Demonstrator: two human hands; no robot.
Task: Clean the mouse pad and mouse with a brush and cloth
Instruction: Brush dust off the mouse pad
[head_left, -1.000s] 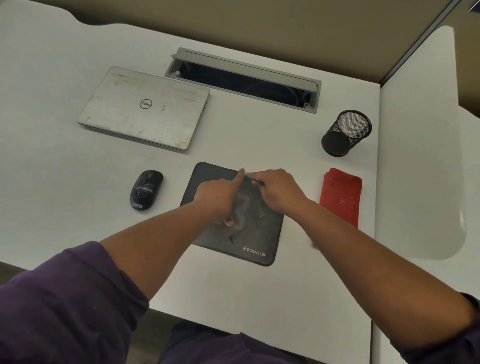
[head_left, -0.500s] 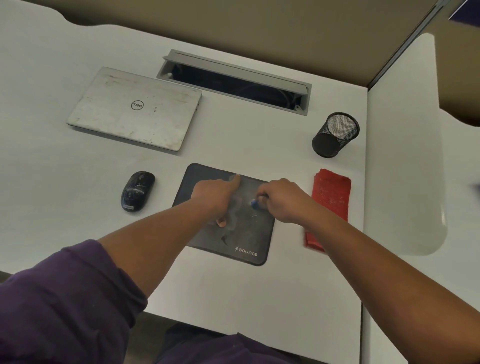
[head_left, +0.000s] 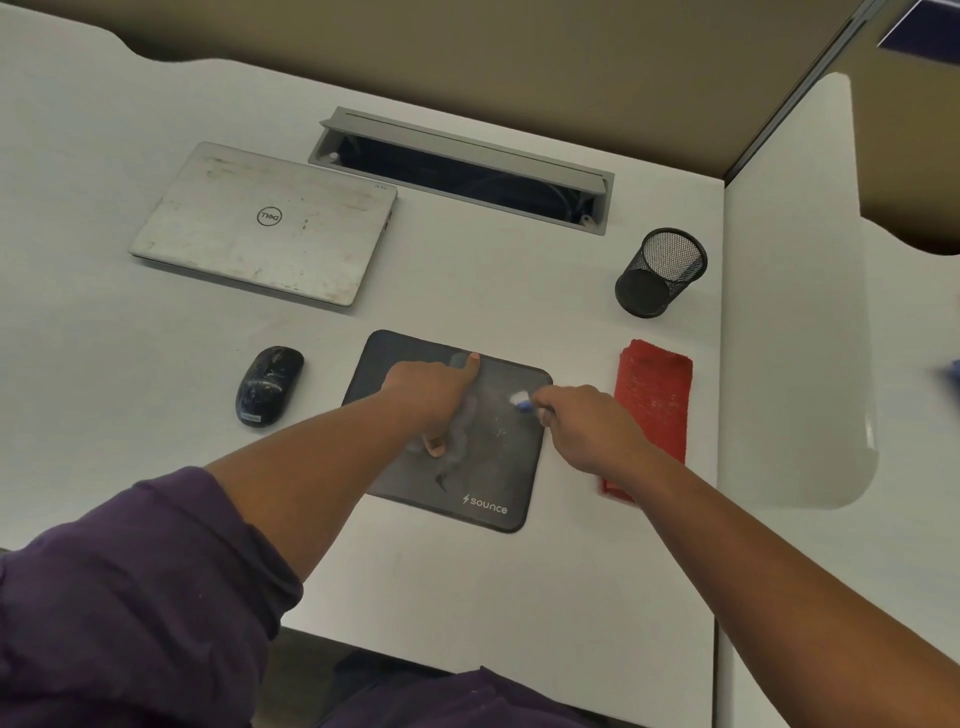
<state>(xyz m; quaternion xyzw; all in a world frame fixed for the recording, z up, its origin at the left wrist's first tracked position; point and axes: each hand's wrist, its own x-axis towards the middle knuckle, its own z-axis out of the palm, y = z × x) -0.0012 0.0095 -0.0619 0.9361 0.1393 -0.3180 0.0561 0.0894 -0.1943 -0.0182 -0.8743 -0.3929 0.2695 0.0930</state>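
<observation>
Near the middle of the frame the dark mouse pad (head_left: 485, 467) lies flat on the white desk (head_left: 467, 597), and both hands are over it. The left hand (head_left: 428, 389) rests on its upper-left part with forefinger and thumb stretched out straight, pressing the pad down. The right hand (head_left: 584, 431), over the pad's right edge, has its fingers curled round a small brush (head_left: 521, 401) — only a blue and white tip shows, blurred, touching the pad's upper right. The black mouse (head_left: 269, 385) sits apart, just left of the pad. The folded red cloth (head_left: 655, 400), nubbly like towelling, lies just right of the pad, partly under the right forearm.

The pad's lower corner reads "sounce" beside a lightning mark; pale dusty smears cross its matte surface. The closed silver laptop (head_left: 265, 223) at upper left carries a round Dell logo and scuff marks. A black wire-mesh cup (head_left: 660, 273) — cylindrical — stands at the upper right.
</observation>
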